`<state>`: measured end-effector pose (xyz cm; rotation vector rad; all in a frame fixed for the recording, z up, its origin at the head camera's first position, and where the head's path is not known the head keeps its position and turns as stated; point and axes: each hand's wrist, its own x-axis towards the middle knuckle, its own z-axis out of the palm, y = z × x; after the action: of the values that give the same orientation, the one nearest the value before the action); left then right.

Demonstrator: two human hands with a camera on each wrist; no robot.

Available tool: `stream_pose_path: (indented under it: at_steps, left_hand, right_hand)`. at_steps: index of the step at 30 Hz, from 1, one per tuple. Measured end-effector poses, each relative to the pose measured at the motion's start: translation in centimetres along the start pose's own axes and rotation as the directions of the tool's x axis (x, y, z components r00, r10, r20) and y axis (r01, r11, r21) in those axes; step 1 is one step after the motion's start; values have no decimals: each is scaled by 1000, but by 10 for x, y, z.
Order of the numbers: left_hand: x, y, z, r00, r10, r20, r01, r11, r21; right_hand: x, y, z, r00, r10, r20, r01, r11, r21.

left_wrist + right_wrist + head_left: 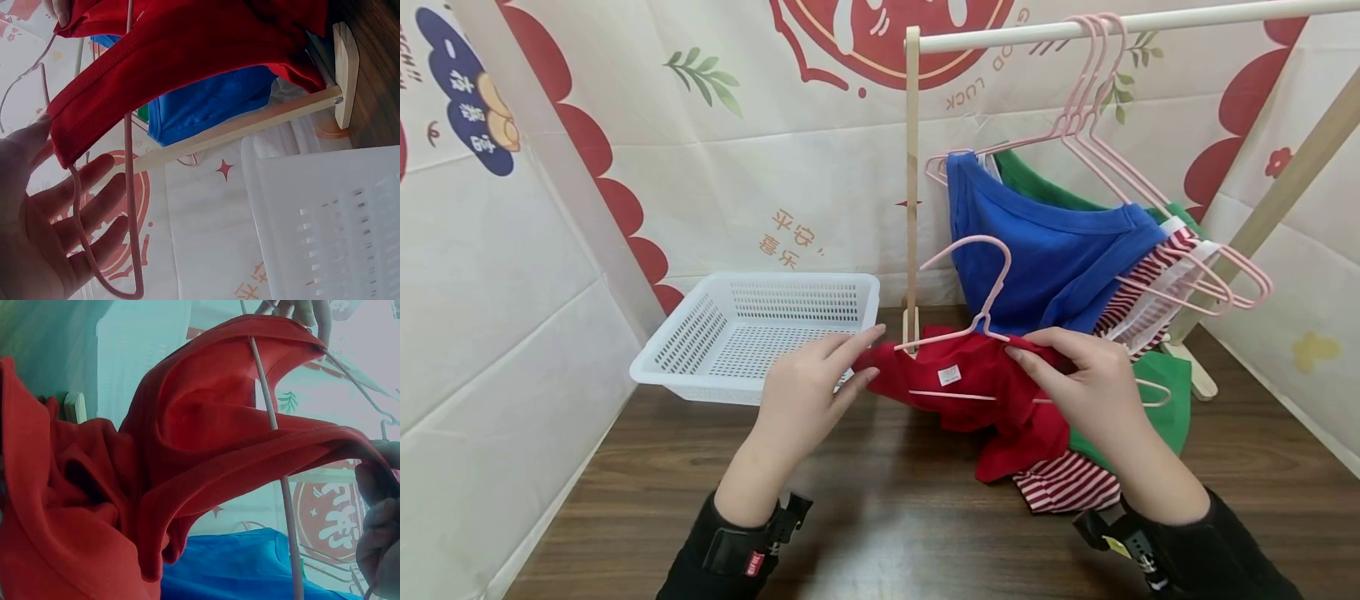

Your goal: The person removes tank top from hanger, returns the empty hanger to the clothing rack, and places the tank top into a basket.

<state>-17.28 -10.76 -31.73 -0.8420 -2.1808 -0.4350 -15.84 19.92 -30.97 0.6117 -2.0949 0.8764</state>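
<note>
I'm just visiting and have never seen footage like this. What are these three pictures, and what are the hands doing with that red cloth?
No machine: a person works bare-handed. The big picture comes from a head camera; the other two from wrist cameras. The left hand and right hand each pinch a red garment with a pink hanger in its neck. On the wooden table stand a white basket and a wooden rack with hung clothes; striped and green clothes lie nearby.

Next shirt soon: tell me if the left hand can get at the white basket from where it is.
Probably yes. The left hand holds the red shirt right beside the basket; nothing lies between them, though it would have to let go of the shirt first.
</note>
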Motion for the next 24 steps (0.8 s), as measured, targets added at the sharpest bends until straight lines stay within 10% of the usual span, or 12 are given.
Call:
stream_pose_path:
  at_steps: [9, 24]
  left_hand:
    - [1, 2, 4, 995, 101, 5, -101, 991, 82]
    - [-1, -11, -2, 999, 33, 4, -33, 999, 25]
  right_hand:
    - [0, 2, 0, 998, 43, 41, -45, 998, 50]
    - [7, 22, -17, 994, 106, -18, -105, 992, 73]
